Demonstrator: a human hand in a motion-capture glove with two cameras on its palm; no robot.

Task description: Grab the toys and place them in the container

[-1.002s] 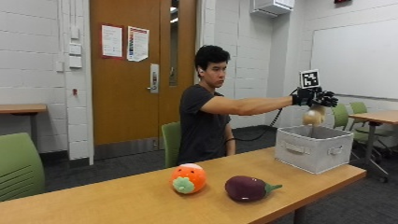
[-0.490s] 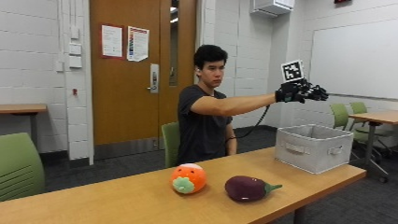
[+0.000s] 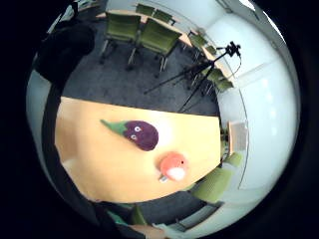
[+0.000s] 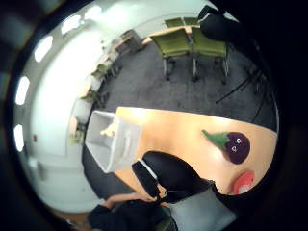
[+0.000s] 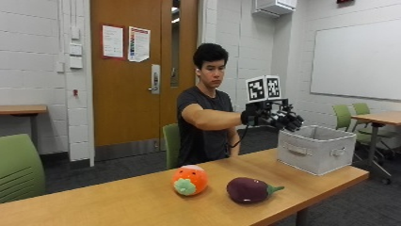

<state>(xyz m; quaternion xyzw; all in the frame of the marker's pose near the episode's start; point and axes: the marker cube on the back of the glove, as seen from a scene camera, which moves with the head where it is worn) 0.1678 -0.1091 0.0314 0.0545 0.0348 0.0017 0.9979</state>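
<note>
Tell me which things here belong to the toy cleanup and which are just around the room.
Part of the job: the orange plush toy, the eggplant plush toy, the grey fabric container with a pale toy already inside, and the gloved right hand.

Just around: green chairs, the tripod, the whiteboard.

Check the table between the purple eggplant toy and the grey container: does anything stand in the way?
Nothing visible does. Bare table lies between the eggplant toy and the grey container. The orange toy sits on the eggplant's far side, and the gloved right hand hovers above, holding nothing.
</note>
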